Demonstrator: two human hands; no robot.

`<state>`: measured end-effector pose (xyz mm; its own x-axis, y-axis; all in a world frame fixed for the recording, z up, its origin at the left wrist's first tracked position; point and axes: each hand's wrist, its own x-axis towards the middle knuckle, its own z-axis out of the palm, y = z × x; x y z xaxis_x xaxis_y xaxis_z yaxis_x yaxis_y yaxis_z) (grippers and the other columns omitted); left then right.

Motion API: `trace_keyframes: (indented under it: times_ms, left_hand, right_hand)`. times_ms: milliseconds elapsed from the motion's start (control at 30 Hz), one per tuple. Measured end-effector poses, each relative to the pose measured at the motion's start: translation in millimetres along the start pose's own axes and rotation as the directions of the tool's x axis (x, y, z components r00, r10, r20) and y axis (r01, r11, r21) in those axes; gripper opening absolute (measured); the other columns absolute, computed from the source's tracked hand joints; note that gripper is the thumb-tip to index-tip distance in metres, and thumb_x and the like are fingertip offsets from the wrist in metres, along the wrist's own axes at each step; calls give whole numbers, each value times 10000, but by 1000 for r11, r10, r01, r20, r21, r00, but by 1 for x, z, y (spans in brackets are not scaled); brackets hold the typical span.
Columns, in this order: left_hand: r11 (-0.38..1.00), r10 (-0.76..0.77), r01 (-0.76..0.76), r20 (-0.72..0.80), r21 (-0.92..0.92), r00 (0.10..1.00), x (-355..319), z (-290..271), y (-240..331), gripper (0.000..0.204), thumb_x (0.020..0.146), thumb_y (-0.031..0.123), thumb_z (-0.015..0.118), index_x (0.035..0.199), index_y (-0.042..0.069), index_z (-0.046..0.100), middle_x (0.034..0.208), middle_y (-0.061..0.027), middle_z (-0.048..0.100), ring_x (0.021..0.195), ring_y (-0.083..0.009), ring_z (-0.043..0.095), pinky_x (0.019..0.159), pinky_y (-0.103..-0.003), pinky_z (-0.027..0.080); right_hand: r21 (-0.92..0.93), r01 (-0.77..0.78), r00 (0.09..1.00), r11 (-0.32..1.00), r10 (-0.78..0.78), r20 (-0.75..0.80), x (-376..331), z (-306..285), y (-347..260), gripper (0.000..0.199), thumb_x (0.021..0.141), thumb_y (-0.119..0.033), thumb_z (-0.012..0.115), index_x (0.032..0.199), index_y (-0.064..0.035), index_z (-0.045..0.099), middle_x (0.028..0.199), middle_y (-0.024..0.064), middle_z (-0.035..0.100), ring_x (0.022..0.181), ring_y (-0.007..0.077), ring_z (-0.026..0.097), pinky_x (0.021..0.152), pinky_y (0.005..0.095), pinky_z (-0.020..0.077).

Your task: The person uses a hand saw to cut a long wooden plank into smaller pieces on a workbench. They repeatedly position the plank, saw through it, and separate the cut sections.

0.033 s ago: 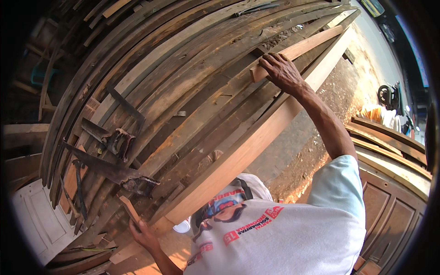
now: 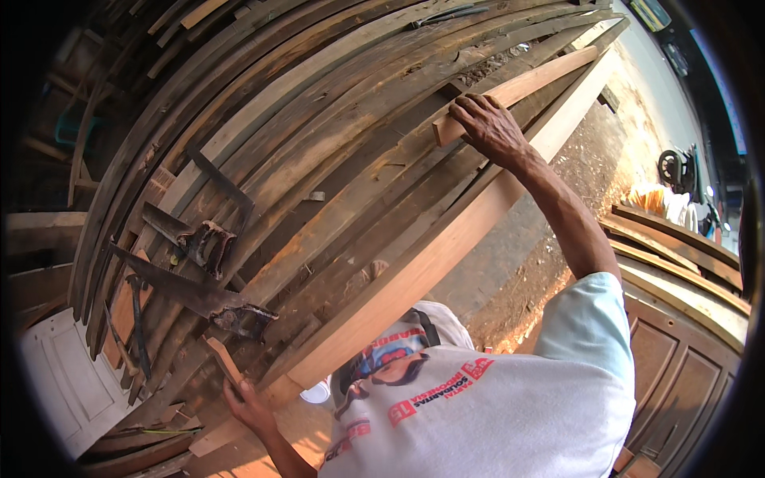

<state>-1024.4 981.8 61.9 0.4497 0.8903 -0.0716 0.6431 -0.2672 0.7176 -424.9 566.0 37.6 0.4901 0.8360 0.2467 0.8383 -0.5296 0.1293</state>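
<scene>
My right hand (image 2: 488,127), upper centre of the frame, lies palm-down with its fingers (image 2: 466,107) curled loosely over the near end of a short pale wooden batten (image 2: 532,81); that batten runs toward the upper right, resting on the stacked planks. My left hand (image 2: 249,405), bottom left of centre, has its fingers closed around a small reddish wood offcut (image 2: 222,358), held upright beside the low end of a long light-coloured beam (image 2: 446,239). The beam spans diagonally from lower left to upper right. Left of it: a pile of dark weathered planks (image 2: 303,143) with two rusty handsaws (image 2: 187,291) lying on them, centre left. A white panelled door (image 2: 68,382) sits lower left. Sandy ground (image 2: 550,263) shows right of the beam.
</scene>
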Motion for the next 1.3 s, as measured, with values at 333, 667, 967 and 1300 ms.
trace_keyframes:
  times_ms: [333, 667, 967, 1300]
  left_hand:
    - [980, -107, 151, 295, -127, 949, 22, -13, 10, 696, 1180, 615, 361, 1279, 10, 691, 1136, -111, 780, 996, -199, 710, 959, -403, 562]
    - [781, -50, 396, 584, -482, 810, 54, -40, -9, 722, 1169, 604, 450, 1411, -39, 672, 1159, -212, 798, 969, -261, 817, 813, -382, 675]
    - [893, -83, 292, 511, -344, 856, 79, -65, -75, 587, 1176, 520, 505, 1305, -13, 712, 1079, -158, 797, 931, -220, 757, 881, -368, 595]
    - [957, -53, -26, 263, 290, 963, 113, -89, -136, 479, 1050, 346, 744, 1365, -10, 685, 1315, -224, 750, 1191, -361, 727, 1065, -464, 551]
  right_hand:
    - [205, 112, 994, 972, -109, -26, 29, -27, -80, 710, 827, -138, 873, 1468, -104, 571, 1410, 149, 613, 1361, 362, 584, 1223, 496, 450]
    - [465, 290, 954, 836, -292, -71, 44, -66, -194, 1023, 693, -9, 870, 1648, -119, 520, 1440, 220, 620, 1260, 428, 643, 1036, 512, 566]
    - [506, 405, 896, 761, -442, -52, 68, -76, -314, 1043, 702, -105, 945, 1651, -107, 512, 1388, 195, 637, 1194, 402, 653, 1038, 515, 551]
    - [557, 339, 907, 758, -421, 22, 81, -73, -405, 866, 795, -164, 935, 1562, -38, 554, 1369, 209, 648, 1208, 417, 666, 1051, 501, 567]
